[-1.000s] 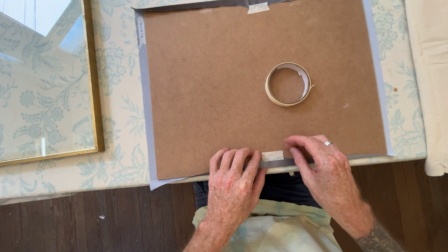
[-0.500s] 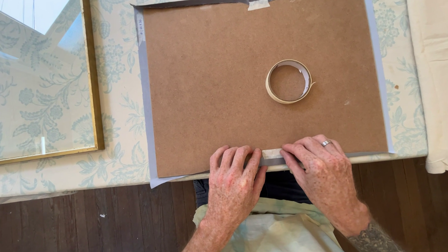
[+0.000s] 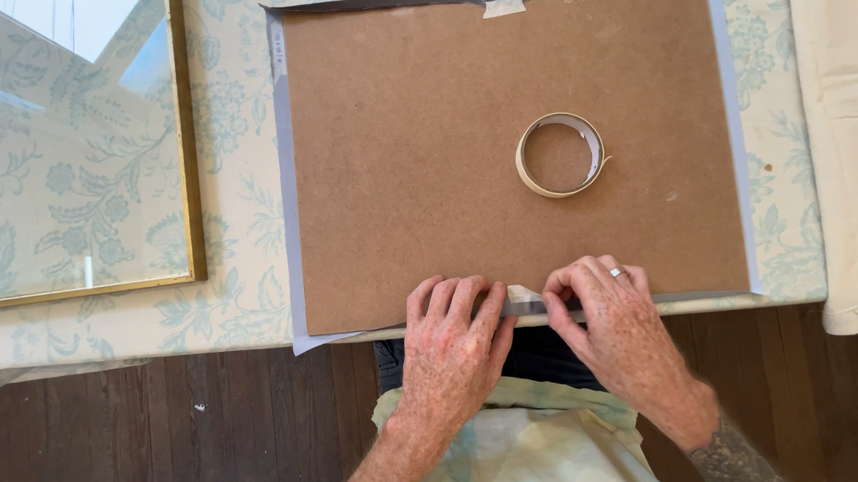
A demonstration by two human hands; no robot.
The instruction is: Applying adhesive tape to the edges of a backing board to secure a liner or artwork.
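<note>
- Pale floral tablecloth (image 3: 229, 263) over a table; dark wood plank floor (image 3: 204, 423) below its near edge.
- Left hand (image 3: 454, 351) lies flat, fingers spread and unclenched, pressing the brown backing board (image 3: 431, 175) at its near edge, gripping nothing.
- Right hand (image 3: 611, 323), ring on one finger, has curled fingertips pinching the small strip of tape (image 3: 522, 295) at the board's near edge, between the two hands.
- Half a second ago those fingers lay flatter on the strip; one end now looks lifted.
- Gray paper (image 3: 287, 227) borders the board.
- Tape roll (image 3: 561, 154) rests on the board, well beyond the hands.
- Gold-framed glass (image 3: 80, 153) lies left.
</note>
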